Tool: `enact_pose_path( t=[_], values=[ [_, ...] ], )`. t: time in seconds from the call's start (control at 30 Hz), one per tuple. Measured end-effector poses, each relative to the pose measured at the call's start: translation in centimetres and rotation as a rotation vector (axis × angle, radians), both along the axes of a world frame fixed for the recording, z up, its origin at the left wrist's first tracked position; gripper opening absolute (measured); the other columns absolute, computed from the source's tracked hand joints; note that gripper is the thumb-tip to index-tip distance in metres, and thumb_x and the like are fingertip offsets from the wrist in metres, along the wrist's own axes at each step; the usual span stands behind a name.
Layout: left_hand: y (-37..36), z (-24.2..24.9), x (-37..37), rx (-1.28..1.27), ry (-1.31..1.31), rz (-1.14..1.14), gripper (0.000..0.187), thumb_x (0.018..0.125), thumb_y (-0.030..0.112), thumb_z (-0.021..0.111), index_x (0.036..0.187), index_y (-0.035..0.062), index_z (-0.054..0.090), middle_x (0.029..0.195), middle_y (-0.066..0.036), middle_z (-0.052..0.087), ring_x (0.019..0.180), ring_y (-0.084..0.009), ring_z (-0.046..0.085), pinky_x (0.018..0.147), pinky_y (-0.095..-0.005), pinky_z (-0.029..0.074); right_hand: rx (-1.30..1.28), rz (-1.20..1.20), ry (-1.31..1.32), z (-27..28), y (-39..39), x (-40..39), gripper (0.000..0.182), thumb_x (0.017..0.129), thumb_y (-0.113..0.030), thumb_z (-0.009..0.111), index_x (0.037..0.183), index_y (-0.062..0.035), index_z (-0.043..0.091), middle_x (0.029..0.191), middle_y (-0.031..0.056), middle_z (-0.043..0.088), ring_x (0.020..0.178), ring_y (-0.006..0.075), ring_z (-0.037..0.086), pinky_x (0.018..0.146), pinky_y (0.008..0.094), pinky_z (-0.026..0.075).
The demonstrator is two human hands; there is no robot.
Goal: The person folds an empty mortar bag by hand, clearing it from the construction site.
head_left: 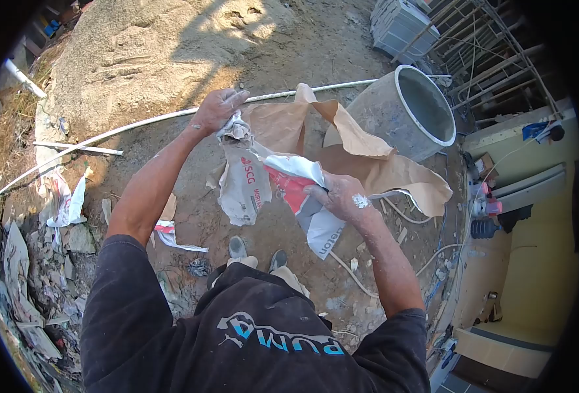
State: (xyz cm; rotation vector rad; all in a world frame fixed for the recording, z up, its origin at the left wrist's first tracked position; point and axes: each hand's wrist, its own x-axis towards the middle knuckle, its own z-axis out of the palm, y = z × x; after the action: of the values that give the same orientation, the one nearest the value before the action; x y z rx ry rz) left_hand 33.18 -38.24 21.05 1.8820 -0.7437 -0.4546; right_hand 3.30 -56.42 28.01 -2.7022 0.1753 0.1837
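The left hand (221, 110) is closed around a crumpled upper end of the torn paper bag (245, 180). The right hand (344, 196) grips the bag's red-and-white part, thumb on top and fingers bent around the edge. The bag hangs between the hands, above the ground (191, 203), with "SCG" printed on its pale side. Its brown paper spreads out beyond both hands and, to the right, in front of the tub (397, 118); whether it touches the tub is unclear. A long white pipe (139, 123) curves across the ground past the left hand. Below the bag are the person's shoes (238, 247). Torn scraps (69, 200) and rubble (37, 288) lie to the left, sand (132, 59) farther out, and stacked blocks (404, 29) beyond the tub.
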Motion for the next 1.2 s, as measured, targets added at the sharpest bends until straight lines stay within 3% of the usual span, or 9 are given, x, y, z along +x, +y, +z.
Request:
enact_pose_path(
  t=[0.2,0.5,0.57,0.6,0.93,1.07,1.1,1.13,1.2],
  values=[
    [-0.5,0.0,1.3,-0.025,-0.164,-0.086,0.042,0.094,0.039,0.065,0.073,0.0029,0.059,0.064,-0.003,0.055,0.060,-0.0110,0.046,0.056,-0.0321,0.041,-0.115,0.227,-0.115,-1.8,1.0,-1.5,0.020,0.090,-0.028,0.064,0.103,-0.0123,0.061,0.081,0.0112,0.067,0.070,0.0336,0.067,0.059,0.0438,0.054],
    [-0.7,-2.9,1.6,0.002,-0.241,0.163,0.046,0.090,0.041,0.068,0.068,0.0015,0.057,0.059,-0.007,0.051,0.057,-0.0146,0.044,0.053,-0.0367,0.038,0.039,0.078,-0.130,-2.4,0.4,-3.0,0.024,0.085,-0.012,0.066,0.107,-0.0077,0.059,0.089,0.0155,0.067,0.081,0.0381,0.066,0.069,0.0453,0.054],
    [-1.0,-3.4,1.6,0.047,-0.278,0.238,0.047,0.090,0.042,0.068,0.069,0.0008,0.057,0.059,-0.009,0.051,0.057,-0.0151,0.044,0.054,-0.0374,0.038,0.022,0.058,-0.123,-1.9,0.5,-3.4,0.024,0.085,-0.012,0.066,0.107,-0.0075,0.058,0.089,0.0158,0.067,0.081,0.0393,0.066,0.069,0.0453,0.053],
    [-1.4,-4.0,2.0,0.084,-0.283,0.241,0.046,0.088,0.043,0.069,0.078,-0.0017,0.062,0.067,-0.017,0.061,0.060,-0.0243,0.054,0.060,-0.0398,0.044,0.013,0.044,-0.122,-1.6,0.7,-3.6,0.024,0.085,-0.012,0.066,0.107,-0.0073,0.058,0.088,0.0159,0.067,0.081,0.0398,0.066,0.070,0.0453,0.053],
    [-6.5,0.0,-4.7,-0.101,0.043,0.199,0.052,0.086,0.051,0.070,0.078,0.0008,0.058,0.070,-0.006,0.059,0.064,-0.0150,0.050,0.060,-0.0347,0.043,0.005,-0.224,-0.117,2.5,1.1,-1.7,0.029,0.093,-0.035,0.061,0.092,-0.0064,0.058,0.071,0.0179,0.066,0.071,0.0393,0.067,0.065,0.0483,0.051],
    [-9.7,-1.3,-6.2,0.013,-0.224,0.159,0.042,0.083,0.039,0.071,0.079,-0.0012,0.061,0.072,-0.012,0.064,0.065,-0.0200,0.058,0.062,-0.0367,0.047,-0.134,-0.033,-0.190,1.8,2.8,0.2,0.031,0.095,-0.037,0.058,0.097,-0.0066,0.064,0.081,0.0185,0.069,0.076,0.0377,0.068,0.068,0.0446,0.053],
    [-9.2,-2.6,-4.3,0.047,-0.291,0.186,0.039,0.083,0.036,0.070,0.080,-0.0017,0.062,0.073,-0.015,0.066,0.065,-0.0227,0.061,0.064,-0.0385,0.049,-0.088,-0.194,-0.116,-1.5,-0.3,-2.1,0.031,0.095,-0.036,0.056,0.101,-0.0070,0.065,0.088,0.0185,0.070,0.081,0.0370,0.068,0.072,0.0444,0.053],
    [-5.2,-4.6,0.8,-0.054,0.015,0.410,0.028,0.082,0.025,0.065,0.078,-0.0020,0.061,0.075,-0.018,0.067,0.067,-0.0289,0.064,0.065,-0.0408,0.050,-0.050,-0.331,-0.022,-6.2,-5.7,-6.5,0.032,0.095,-0.036,0.055,0.106,-0.0074,0.066,0.095,0.0185,0.070,0.087,0.0362,0.069,0.076,0.0442,0.054],
    [4.8,-7.3,9.7,0.164,-0.148,0.722,0.024,0.083,0.022,0.061,0.080,-0.0015,0.061,0.079,-0.021,0.068,0.074,-0.0335,0.069,0.070,-0.0443,0.053,-0.054,-0.586,0.200,-10.2,-13.3,-22.2,0.036,0.098,-0.031,0.047,0.125,-0.0136,0.062,0.117,0.0183,0.066,0.109,0.0358,0.064,0.093,0.0433,0.050]
  ],
)
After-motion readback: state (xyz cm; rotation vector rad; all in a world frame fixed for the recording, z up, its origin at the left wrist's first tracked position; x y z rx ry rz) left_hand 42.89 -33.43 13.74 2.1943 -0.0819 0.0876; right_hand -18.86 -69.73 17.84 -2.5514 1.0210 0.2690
